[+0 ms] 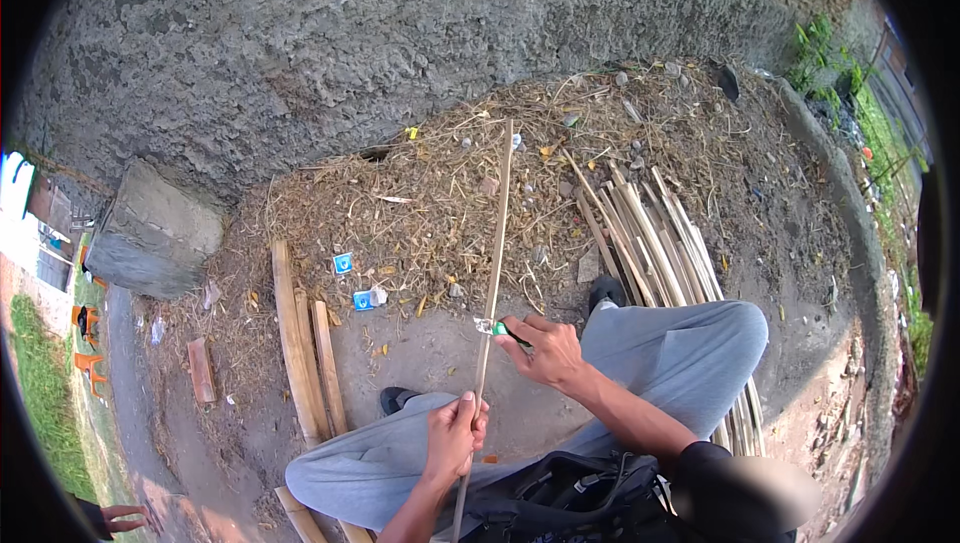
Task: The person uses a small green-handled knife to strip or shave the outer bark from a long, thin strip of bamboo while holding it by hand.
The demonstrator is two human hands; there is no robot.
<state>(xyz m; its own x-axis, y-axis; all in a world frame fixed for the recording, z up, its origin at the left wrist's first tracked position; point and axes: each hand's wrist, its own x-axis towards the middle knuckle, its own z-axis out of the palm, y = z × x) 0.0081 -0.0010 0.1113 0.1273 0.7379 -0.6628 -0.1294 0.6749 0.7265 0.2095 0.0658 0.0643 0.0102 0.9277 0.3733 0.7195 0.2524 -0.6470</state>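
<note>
My left hand [455,435] is closed round the lower part of a long, thin bamboo strip [502,213]. The strip stands away from me, its far end over the dry straw and its near end passing beside my lap. In my closed right hand [548,348] is a small green-handled tool [499,328] with a shiny metal end. That metal end touches the strip above my left hand; its exact kind is too small to make out.
Split bamboo strips [665,238] lie piled beside my right leg, and wider bamboo pieces [292,343] lie by my left. A rough wall [400,23] rises ahead, with a concrete block [160,228] at its left. Another person's hand [125,518] shows at lower left.
</note>
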